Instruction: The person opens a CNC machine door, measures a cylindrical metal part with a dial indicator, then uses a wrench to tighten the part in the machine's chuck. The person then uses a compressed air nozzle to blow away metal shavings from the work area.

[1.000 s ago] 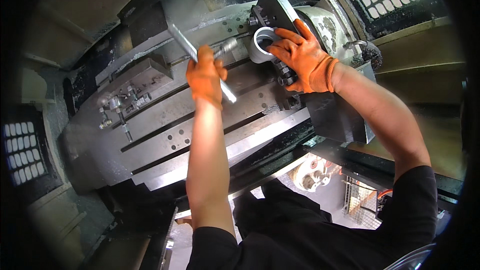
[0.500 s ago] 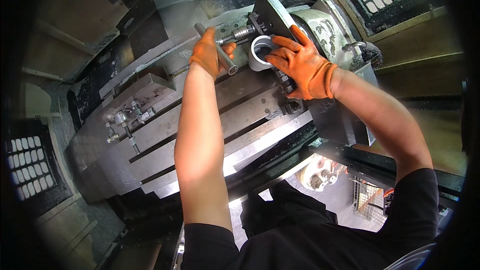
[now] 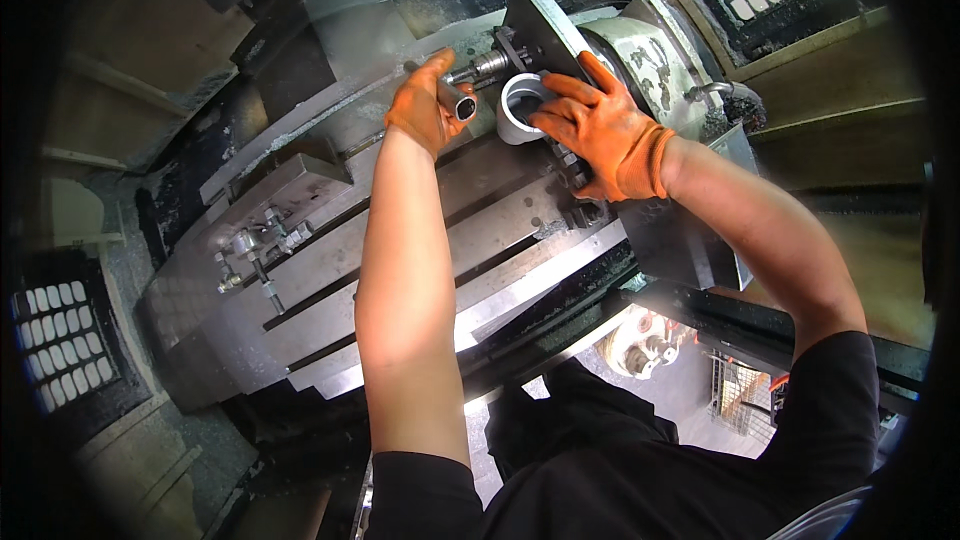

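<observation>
My left hand [image 3: 420,108], in an orange glove, is closed around a grey metal tube [image 3: 463,106] whose hollow end faces up at me. Beyond that hand, a socket-like metal shaft [image 3: 488,64] runs to the upright plate [image 3: 548,28]; whether the tube joins it is hidden by my fingers. My right hand [image 3: 612,130], gloved likewise, presses on a short light-grey hollow cylinder [image 3: 517,128], its fingertips over the rim and into the opening. Dark bolts or a clamp [image 3: 572,168] sit just below the cylinder, partly under my palm.
A slotted metal machine table [image 3: 470,230] spans the middle, with a block [image 3: 300,183] and several metal fittings [image 3: 262,245] at its left. A pale rounded housing [image 3: 640,55] stands behind the plate. A wire basket [image 3: 742,400] is visible beyond the table's front edge.
My left hand has turned the tube, so its open end has swung up and points more toward me. My right hand and the cylinder stay in place.
</observation>
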Demonstrator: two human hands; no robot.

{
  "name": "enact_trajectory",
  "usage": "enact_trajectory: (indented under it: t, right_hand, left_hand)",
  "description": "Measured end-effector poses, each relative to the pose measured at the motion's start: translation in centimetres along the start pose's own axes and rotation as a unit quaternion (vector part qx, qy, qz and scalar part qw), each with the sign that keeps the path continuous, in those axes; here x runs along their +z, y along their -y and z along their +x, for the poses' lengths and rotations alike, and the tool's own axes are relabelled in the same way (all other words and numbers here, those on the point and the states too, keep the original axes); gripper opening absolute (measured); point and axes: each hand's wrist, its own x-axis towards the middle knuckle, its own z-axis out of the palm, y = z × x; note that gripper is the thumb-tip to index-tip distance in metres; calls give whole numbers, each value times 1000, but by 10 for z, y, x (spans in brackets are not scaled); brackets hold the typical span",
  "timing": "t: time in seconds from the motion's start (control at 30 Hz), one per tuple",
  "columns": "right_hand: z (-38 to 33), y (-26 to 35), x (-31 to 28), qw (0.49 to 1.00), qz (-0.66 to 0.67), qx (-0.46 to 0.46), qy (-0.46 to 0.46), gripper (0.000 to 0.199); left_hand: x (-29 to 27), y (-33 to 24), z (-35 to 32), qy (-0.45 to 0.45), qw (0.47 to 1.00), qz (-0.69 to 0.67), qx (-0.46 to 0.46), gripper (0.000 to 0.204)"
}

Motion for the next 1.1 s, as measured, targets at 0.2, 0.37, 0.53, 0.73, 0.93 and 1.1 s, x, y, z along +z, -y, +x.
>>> enact_trajectory:
  t: [0.2, 0.37, 0.53, 0.73, 0.93, 1.1]
  right_hand:
    - [0, 0, 1, 1000, -13, -4, 8, 99]
    - [1, 2, -9, 999, -10, -3, 42, 95]
    - [1, 2, -13, 998, -20, 11, 61, 95]
    - [5, 3, 5, 1000, -31, -2, 1, 98]
    - [-4, 1, 9, 999, -15, -14, -33, 97]
    - [-1, 0, 5, 999, -6, -19, -25, 97]
  left_hand:
    - [-25, 6, 13, 72, 951, 234, 187, 35]
    - [-18, -7, 8, -33, 892, 397, 211, 59]
    - [34, -11, 2, -150, 954, 258, -26, 54]
    - [2, 32, 61, -271, 874, 390, 102, 49]
    - [22, 53, 16, -297, 860, 294, 294, 49]
    - [13, 61, 20, -313, 817, 350, 335, 52]
